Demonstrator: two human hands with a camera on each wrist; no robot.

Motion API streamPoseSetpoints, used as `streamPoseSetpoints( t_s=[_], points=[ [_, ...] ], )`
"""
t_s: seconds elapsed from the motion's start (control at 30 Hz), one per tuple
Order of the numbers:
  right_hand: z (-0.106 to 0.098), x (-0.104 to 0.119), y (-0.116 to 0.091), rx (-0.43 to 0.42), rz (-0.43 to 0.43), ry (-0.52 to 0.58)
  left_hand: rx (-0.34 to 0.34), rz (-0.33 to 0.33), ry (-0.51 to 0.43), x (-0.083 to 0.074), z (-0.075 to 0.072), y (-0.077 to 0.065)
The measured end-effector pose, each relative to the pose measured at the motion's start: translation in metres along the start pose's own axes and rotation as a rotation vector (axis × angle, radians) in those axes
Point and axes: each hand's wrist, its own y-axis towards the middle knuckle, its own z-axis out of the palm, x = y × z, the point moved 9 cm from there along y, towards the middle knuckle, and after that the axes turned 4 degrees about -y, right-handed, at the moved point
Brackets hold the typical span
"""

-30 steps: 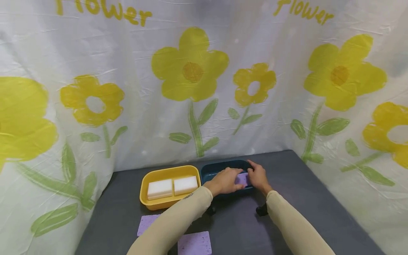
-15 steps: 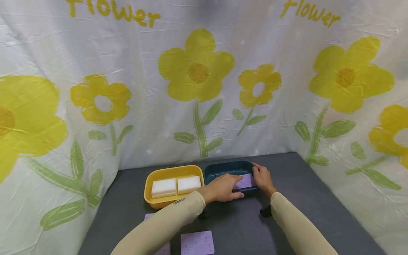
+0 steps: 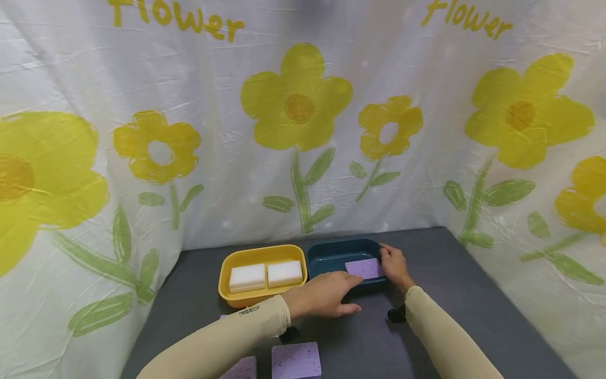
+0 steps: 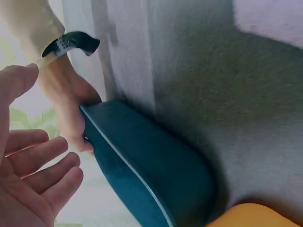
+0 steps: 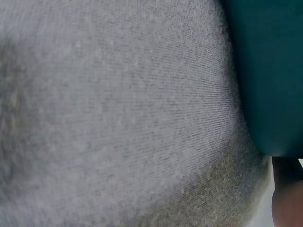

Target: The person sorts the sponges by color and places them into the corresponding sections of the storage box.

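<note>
A speckled purple sponge lies in the right part of a dark blue plastic tray. At the tray's right end, my right hand grips the rim; the left wrist view also shows that right hand with fingers bent at the tray's end. My left hand hovers just in front of the tray's near side, its fingers extended and holding nothing. In the left wrist view, the left hand's fingers are spread, apart from the tray wall.
A yellow tray with white sponges stands against the dark blue tray's left side. Nearer on the dark grey table lie more purple sponges, partly hidden by the left arm. A flower-painted curtain stands behind.
My left hand has let go of the purple sponge, leaving it in the dark blue tray, and drawn back toward me and left. My right hand stays at the tray's right end.
</note>
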Motion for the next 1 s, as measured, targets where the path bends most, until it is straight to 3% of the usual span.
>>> streamPoseSetpoints(
  t_s=[0.3, 0.67, 1.0],
  points=[
    [0.005, -0.009, 0.0, 0.055, 0.094, 0.094, 0.045, 0.022, 0.015, 0.0, 0.009, -0.042],
    [0.006, -0.008, 0.0, 0.051, 0.098, 0.165, 0.195, 0.051, 0.049, -0.01, 0.027, -0.095],
    [0.007, -0.008, 0.0, 0.078, 0.088, 0.151, 0.203, -0.044, 0.132, -0.008, 0.038, -0.124]
  ],
)
